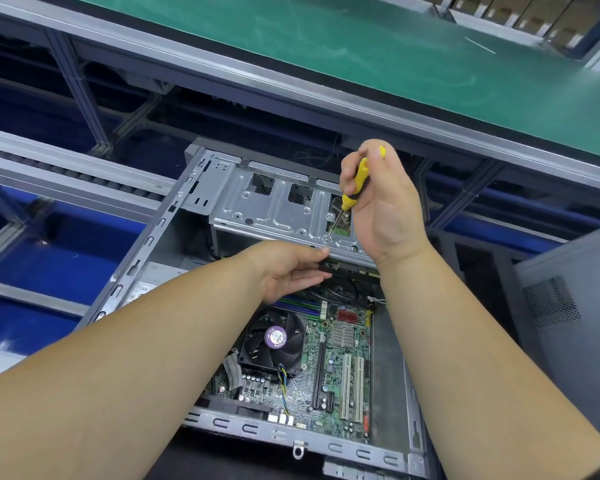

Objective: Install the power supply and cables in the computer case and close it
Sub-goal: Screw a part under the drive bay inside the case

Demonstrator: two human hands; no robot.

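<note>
Case (160, 233), one in number, lies open on its side in the middle of the view, below a green belt (378, 46); a second grey housing (568, 323) stands at the right edge. Inside the case we count one motherboard (340, 375), one black fan (274, 344) with a purple label, two white slots (352, 386) side by side, and one steel cage (274, 206) at the far end with two square cut-outs in its top. We see one screwdriver (355, 187), yellow-handled, gripped by the right hand (385, 206) with fingers curled round the handle; its tip rests on a screw (327, 238) near the cage's front edge. The left hand (288, 268) reaches under that edge, its fingers fairly straight, the fingertips touching a dark connector (328, 265). Whether they pinch it we cannot tell. A silver box (146, 289) with a label lies along the left wall, mostly hidden by the left forearm.
</note>
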